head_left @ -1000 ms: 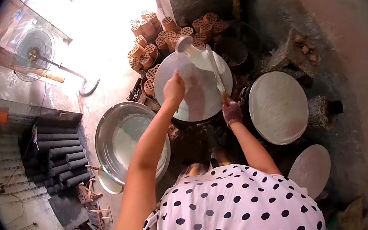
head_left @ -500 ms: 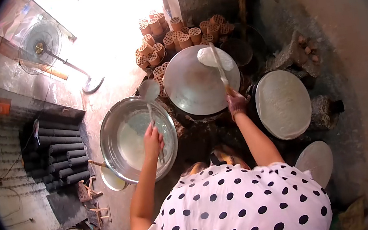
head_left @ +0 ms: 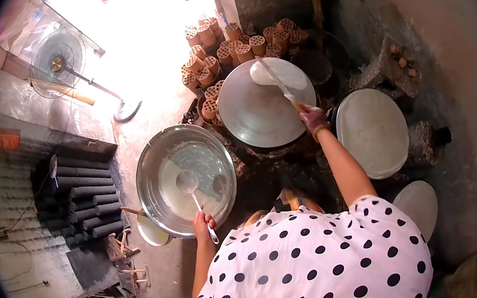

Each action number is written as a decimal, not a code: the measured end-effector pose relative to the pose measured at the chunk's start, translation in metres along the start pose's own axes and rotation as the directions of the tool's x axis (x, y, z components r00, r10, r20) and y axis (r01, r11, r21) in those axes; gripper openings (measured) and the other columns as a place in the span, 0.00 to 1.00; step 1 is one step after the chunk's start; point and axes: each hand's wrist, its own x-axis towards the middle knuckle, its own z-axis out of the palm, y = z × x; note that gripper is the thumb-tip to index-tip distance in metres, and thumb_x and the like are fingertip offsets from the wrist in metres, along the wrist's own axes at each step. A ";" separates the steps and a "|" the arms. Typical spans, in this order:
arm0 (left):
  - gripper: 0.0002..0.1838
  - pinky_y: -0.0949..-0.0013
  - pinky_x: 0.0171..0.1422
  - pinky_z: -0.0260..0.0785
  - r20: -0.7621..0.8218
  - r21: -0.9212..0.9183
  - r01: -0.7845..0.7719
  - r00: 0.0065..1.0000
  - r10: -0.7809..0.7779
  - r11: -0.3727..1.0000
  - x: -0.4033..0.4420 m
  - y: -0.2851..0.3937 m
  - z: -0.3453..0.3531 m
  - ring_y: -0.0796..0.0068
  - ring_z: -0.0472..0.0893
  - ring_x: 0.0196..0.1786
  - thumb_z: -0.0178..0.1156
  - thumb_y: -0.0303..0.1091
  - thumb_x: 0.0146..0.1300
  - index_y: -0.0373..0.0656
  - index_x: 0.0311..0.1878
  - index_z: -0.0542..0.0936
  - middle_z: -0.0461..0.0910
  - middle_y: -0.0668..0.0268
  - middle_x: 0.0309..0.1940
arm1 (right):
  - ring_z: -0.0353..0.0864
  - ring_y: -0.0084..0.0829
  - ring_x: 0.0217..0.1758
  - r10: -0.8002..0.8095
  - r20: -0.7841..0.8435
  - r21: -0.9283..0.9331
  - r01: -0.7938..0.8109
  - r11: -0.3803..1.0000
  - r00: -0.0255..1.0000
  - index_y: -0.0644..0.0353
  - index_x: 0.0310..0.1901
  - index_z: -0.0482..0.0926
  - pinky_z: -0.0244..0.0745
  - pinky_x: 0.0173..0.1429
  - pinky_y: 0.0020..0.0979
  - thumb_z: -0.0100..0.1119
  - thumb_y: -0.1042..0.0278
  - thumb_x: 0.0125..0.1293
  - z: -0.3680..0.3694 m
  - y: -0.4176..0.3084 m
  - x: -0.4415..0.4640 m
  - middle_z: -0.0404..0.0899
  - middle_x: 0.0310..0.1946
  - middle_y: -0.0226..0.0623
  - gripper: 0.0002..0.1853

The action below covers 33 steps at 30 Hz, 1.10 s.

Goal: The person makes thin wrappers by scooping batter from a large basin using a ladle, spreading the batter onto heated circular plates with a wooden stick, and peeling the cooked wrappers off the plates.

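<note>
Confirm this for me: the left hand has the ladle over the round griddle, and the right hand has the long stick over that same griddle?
Not quite: the head view shows the ladle in the left hand over the metal basin. The right hand does have the long stick over the round griddle.

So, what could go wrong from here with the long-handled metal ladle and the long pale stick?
The white liquid patch lies near the far rim of the round grey metal plate, so a strong push of the long pale stick might spill it over.
The right hand is close to the plate's edge; if the metal is hot, it could get burned.
If the left hand lifts the metal ladle across, it may drip.
</note>
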 end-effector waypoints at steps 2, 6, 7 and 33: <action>0.16 0.76 0.16 0.56 0.014 -0.006 -0.012 1.000 0.013 1.000 -0.006 0.004 0.003 0.84 0.60 0.13 0.43 0.37 0.73 0.49 0.61 0.67 0.61 0.75 0.17 | 0.83 0.42 0.45 0.009 -0.338 -0.159 -0.066 0.985 0.941 0.56 0.51 0.80 0.75 0.48 0.36 0.57 0.59 0.60 -0.009 0.017 -0.008 0.83 0.42 0.46 0.19; 0.16 0.76 0.16 0.57 0.005 -0.016 0.013 1.000 -0.013 1.000 -0.012 0.005 0.009 0.84 0.60 0.13 0.43 0.38 0.73 0.51 0.61 0.67 0.61 0.76 0.18 | 0.83 0.42 0.46 0.008 -0.368 -0.243 -0.104 0.964 0.930 0.56 0.50 0.80 0.75 0.48 0.37 0.58 0.59 0.59 0.012 0.017 -0.008 0.82 0.42 0.48 0.19; 0.16 0.76 0.16 0.57 0.018 -0.029 0.029 0.999 -0.028 0.999 -0.011 0.006 0.009 0.84 0.60 0.13 0.43 0.39 0.73 0.51 0.61 0.67 0.61 0.76 0.18 | 0.83 0.43 0.47 0.076 -0.284 -0.228 -0.145 0.963 0.956 0.57 0.50 0.80 0.75 0.49 0.37 0.58 0.60 0.59 0.023 0.018 0.008 0.82 0.42 0.48 0.19; 0.14 0.77 0.15 0.54 0.007 -0.210 0.020 1.000 -0.019 0.977 -0.034 -0.005 0.017 0.85 0.60 0.13 0.45 0.39 0.73 0.53 0.59 0.70 0.62 0.77 0.18 | 0.81 0.38 0.51 0.001 0.161 -0.449 0.073 0.890 0.987 0.44 0.56 0.79 0.73 0.56 0.35 0.64 0.54 0.55 -0.030 -0.015 0.074 0.82 0.49 0.40 0.24</action>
